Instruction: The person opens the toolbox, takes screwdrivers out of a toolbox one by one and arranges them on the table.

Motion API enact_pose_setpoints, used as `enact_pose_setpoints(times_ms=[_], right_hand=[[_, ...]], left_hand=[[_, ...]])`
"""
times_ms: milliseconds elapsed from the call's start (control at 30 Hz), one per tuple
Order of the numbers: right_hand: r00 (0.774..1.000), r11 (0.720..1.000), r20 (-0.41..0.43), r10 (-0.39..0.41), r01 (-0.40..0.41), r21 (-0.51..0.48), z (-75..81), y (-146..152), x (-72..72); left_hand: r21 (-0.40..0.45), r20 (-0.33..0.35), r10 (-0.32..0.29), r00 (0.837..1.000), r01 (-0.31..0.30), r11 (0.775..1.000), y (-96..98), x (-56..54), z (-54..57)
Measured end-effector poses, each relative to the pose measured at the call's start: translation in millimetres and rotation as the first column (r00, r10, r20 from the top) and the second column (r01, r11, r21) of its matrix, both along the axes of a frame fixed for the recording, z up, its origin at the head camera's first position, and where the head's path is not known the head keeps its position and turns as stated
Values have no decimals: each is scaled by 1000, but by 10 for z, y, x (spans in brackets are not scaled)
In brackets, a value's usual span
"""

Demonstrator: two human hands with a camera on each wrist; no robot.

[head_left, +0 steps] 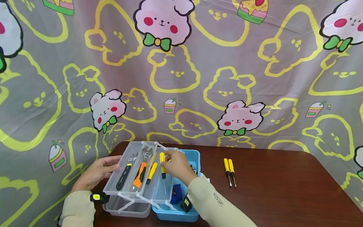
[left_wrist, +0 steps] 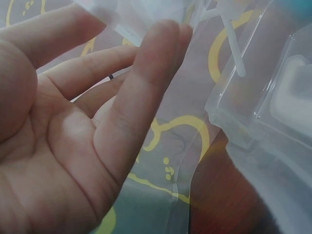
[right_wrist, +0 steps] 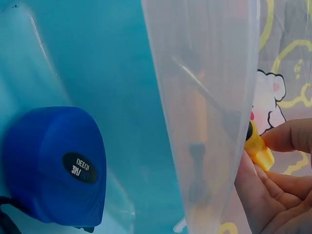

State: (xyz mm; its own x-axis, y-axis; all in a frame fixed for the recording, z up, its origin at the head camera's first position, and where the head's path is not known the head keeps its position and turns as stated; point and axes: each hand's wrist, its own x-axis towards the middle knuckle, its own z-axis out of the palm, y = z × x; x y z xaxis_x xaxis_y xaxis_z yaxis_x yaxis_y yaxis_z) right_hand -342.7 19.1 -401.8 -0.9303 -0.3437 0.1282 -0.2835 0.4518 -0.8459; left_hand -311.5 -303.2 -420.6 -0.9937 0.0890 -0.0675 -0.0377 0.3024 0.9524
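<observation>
1. Right hand: pinches yellow-handled, black-collared, metal-shaft screwdriver; shaft over translucent plastic right-side tray.
2. Left hand: fingers extended, touching outer edge of translucent plastic left-side tray.

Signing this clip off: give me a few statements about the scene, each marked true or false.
1. The right hand holds a yellow-handled screwdriver. True.
2. The left hand holds another screwdriver. False: its fingertips are at the left edge of the clear tray.
3. Two screwdrivers lie on the table, right of the blue bin. True.
4. The blue tape measure lies on the bare table. False: it is in the blue bin.
5. A black-handled tool lies in the clear tray. True.
</observation>
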Motion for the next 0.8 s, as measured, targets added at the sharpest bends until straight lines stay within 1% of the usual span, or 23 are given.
enact_pose_setpoints(times_ms=[267,433,667,800], right_hand=[[999,999,-17,-35,34,-37,-8,22,-22],[999,998,-11,-48,48,-44,-3,31,-38],[999,997,-3,-42,42,-63,6,73,-51],[999,996,8,-38,38,-77,40,101,-58]], left_hand=[[19,-3,-16,1000,16,1000,-5,-7,-3],[20,-6,-10,1000,10,1000,-10,1,1],[19,12,-3,1000,3,1000,-3,11,18],[3,11,-2,1000,2,1000,2,16,39]])
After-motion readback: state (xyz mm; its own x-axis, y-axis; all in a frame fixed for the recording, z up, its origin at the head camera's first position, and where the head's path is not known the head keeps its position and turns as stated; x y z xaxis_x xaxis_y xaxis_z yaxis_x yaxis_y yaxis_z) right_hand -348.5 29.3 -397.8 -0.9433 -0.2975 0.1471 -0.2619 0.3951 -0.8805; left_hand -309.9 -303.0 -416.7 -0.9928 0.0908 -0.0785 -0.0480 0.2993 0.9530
